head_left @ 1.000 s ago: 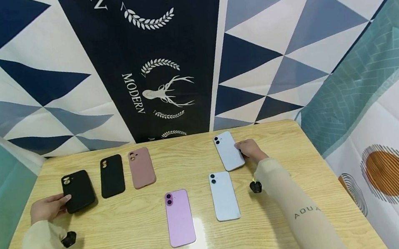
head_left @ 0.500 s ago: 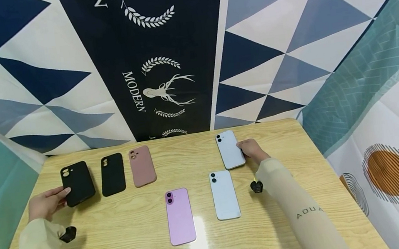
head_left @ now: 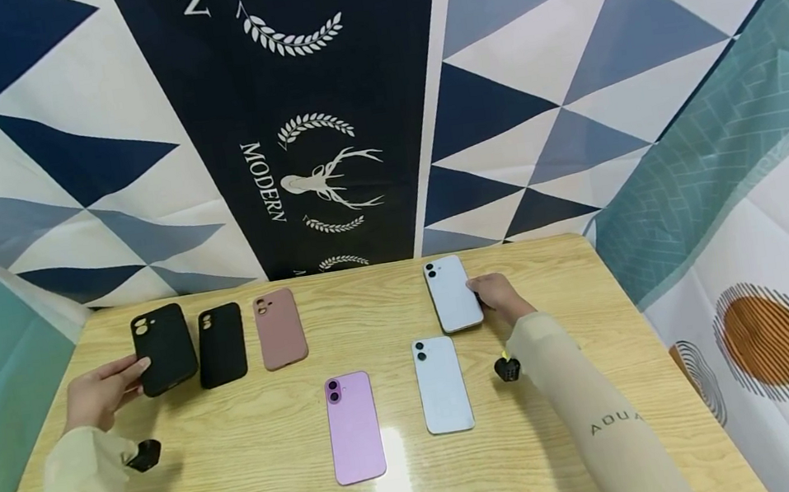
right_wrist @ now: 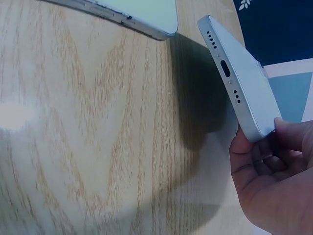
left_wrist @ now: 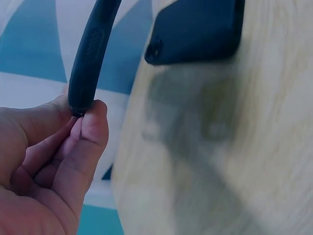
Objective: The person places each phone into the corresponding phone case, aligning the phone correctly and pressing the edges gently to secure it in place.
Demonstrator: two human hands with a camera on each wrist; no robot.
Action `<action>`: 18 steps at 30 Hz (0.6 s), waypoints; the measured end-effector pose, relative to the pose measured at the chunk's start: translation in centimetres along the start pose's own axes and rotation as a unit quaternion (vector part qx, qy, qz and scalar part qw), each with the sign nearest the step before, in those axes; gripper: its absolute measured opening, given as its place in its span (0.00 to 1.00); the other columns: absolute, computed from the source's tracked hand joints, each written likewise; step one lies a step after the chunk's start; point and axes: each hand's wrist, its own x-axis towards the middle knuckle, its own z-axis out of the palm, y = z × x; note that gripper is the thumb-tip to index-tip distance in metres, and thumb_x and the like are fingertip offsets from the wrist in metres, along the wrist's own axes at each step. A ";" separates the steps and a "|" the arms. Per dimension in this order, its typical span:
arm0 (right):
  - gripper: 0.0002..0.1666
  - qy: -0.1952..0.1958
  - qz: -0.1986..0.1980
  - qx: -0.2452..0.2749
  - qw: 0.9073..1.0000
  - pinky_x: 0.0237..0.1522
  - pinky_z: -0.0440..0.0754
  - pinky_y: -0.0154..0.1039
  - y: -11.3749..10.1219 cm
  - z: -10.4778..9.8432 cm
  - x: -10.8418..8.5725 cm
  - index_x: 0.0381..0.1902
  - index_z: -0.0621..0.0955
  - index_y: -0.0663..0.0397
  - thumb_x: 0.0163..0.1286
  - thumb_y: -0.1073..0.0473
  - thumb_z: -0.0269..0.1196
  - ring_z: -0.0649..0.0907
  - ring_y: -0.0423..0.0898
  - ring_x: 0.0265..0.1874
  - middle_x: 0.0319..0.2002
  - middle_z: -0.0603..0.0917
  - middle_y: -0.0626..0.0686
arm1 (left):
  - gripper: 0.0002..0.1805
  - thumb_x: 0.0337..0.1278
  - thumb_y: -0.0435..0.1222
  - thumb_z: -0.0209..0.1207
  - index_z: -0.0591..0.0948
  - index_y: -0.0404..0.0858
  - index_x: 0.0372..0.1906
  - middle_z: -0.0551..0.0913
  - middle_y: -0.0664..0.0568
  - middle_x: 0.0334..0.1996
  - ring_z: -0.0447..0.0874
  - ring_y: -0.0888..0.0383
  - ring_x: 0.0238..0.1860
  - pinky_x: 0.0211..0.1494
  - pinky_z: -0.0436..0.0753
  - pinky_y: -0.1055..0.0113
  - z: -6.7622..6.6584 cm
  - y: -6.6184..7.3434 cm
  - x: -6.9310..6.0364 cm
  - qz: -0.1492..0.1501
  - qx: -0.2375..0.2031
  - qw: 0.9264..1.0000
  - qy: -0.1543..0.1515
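Note:
My left hand (head_left: 101,393) pinches a black phone case (head_left: 165,349) by its left edge, between thumb and fingers. In the left wrist view the case (left_wrist: 90,54) is edge-on and raised off the table. My right hand (head_left: 496,294) holds a white phone (head_left: 454,295) by its right edge near the back of the table. The right wrist view shows this phone (right_wrist: 244,78) tilted and lifted, its charging port end towards the camera. Beside the held case lies a second black case (head_left: 221,345). In front of the held phone lies another white phone (head_left: 444,385).
A pink phone case (head_left: 281,329) lies right of the second black case. A purple phone (head_left: 354,427) is near the middle of the wooden table (head_left: 261,480). Patterned cloth (head_left: 316,107) rises at the table's back edge, and more cloth hangs at both sides.
My left hand has lifted the black case and moved it back and to the right, closer to the second black case. The right hand and its phone have stayed almost still.

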 end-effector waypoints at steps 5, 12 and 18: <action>0.28 -0.003 0.007 0.016 1.000 0.65 0.70 0.48 -0.4 0.2 -0.3 0.68 0.61 0.65 0.76 0.56 0.43 0.67 0.56 0.66 0.68 0.64 0.64 | 0.06 0.47 0.46 0.67 0.80 0.62 0.26 0.77 0.76 0.24 0.80 0.69 0.26 0.36 0.85 0.72 0.8 0.8 -0.1 0.014 -0.001 1.000 -0.016; 0.28 -0.005 0.008 0.029 1.000 0.62 0.73 0.46 -0.9 0.5 -0.8 0.68 0.62 0.65 0.76 0.56 0.44 0.70 0.55 0.64 0.67 0.66 0.63 | 0.05 0.49 0.45 0.67 0.81 0.61 0.28 0.78 0.74 0.25 0.80 0.70 0.27 0.36 0.84 0.74 2.5 1.4 -0.5 0.022 -0.021 0.999 -0.032; 0.27 -0.001 0.006 0.035 0.999 0.45 0.78 0.36 -1.2 0.7 -1.1 0.67 0.64 0.65 0.76 0.55 0.44 0.77 0.46 0.47 0.60 0.72 0.62 | 0.29 0.50 0.46 0.66 0.74 0.45 0.60 0.78 0.75 0.26 0.79 0.71 0.28 0.36 0.84 0.75 4.4 2.0 -0.6 0.028 -0.008 0.999 -0.038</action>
